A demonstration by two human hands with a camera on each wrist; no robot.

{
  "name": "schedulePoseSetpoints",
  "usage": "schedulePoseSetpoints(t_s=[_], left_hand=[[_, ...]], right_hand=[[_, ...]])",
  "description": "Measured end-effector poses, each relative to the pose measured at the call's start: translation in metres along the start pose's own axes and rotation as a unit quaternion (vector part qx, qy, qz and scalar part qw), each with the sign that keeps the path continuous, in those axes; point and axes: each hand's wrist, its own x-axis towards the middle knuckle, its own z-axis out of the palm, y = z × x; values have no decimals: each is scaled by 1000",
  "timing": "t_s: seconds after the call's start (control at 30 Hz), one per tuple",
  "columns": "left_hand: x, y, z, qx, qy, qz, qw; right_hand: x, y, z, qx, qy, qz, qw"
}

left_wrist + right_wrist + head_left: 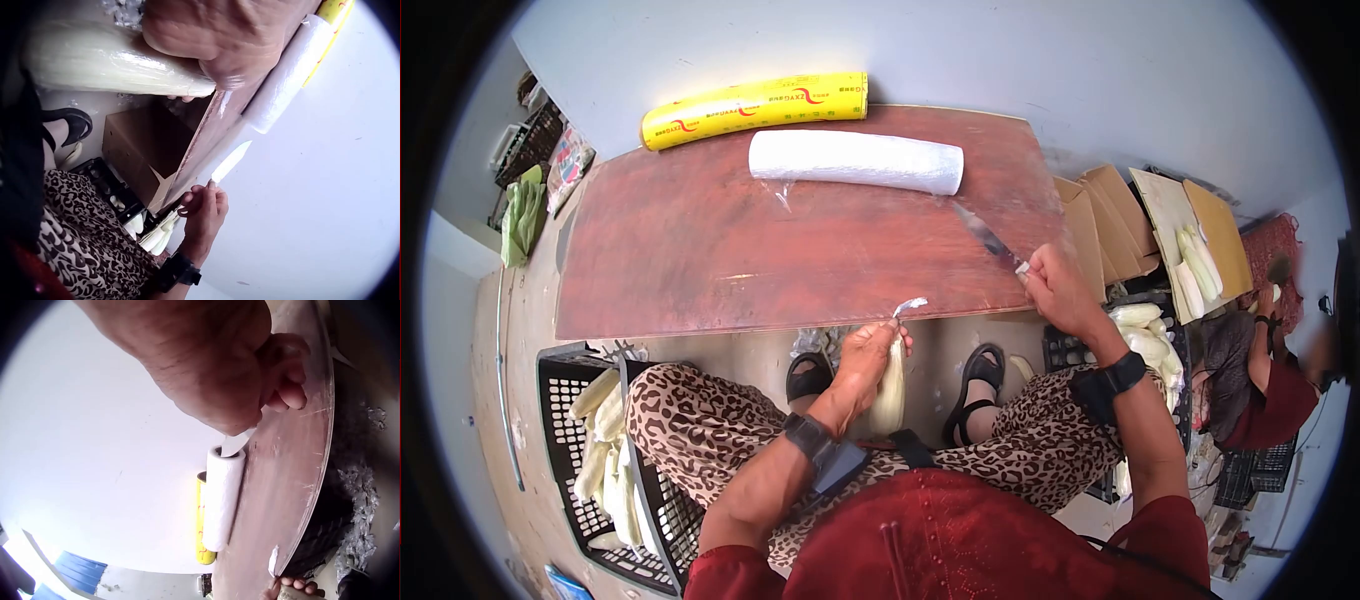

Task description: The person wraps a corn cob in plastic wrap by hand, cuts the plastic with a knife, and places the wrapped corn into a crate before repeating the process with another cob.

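My left hand (866,358) grips the narrow end of a pale ear of corn (889,390) in its husk, just off the table's front edge. Shiny clear film wraps the corn (119,65), as the left wrist view shows. A twisted tail of film (912,306) sticks out above the fingers. My right hand (1060,288) holds a knife (990,237) by its handle over the table's right side, the blade pointing up and left. Near the knife tip lies a white roll of cling film (855,162); a loose flap hangs at its left end.
A yellow printed roll (755,108) lies behind on the red-brown table (700,250). Black crates (565,400) with pale ears stand on the left, and more wrapped ears (1145,335) sit at the right. Cardboard boxes (1115,225) and another person (1250,380) are further right.
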Motion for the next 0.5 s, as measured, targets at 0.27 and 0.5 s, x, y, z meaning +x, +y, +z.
schedulePoseSetpoints(t_s=[0.27, 0.5], left_hand=[[-3, 4, 4, -4, 8, -6, 1000], [-8, 7, 11, -44, 21, -30, 998]], right_hand=[[-23, -43, 74, 13, -68, -176, 982], [-20, -55, 83, -19, -105, -142, 984]])
